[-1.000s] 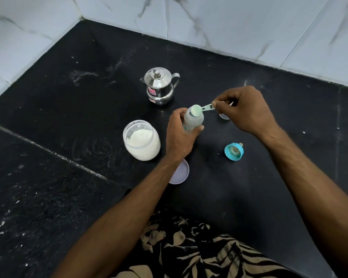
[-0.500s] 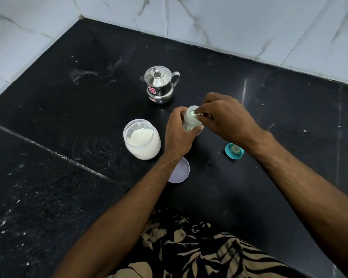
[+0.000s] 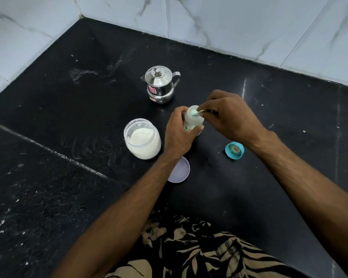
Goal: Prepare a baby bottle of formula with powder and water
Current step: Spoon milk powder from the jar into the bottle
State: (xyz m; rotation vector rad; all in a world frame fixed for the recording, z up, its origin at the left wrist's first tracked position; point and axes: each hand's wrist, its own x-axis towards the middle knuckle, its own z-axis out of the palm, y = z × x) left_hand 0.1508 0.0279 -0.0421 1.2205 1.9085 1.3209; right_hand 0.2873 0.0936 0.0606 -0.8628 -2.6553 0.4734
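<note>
Right hand (image 3: 227, 115) has swung scoop (image 3: 200, 111) onto upright bottle (image 3: 193, 120) mouth, frame centre; left hand (image 3: 178, 135) grips bottle, right pinches scoop.

Jar (image 3: 142, 141) left of bottle (image 3: 192, 121); kettle (image 3: 160, 87) behind; cap (image 3: 234, 150) right (probably teat inside).

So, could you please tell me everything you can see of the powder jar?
The powder jar is a clear, rounded, plastic-looking container standing upright and open on the black counter, roughly half full of white powder. It sits just beside the left hand, without clearly touching it. A pale round lid lies on the counter nearby.
</note>
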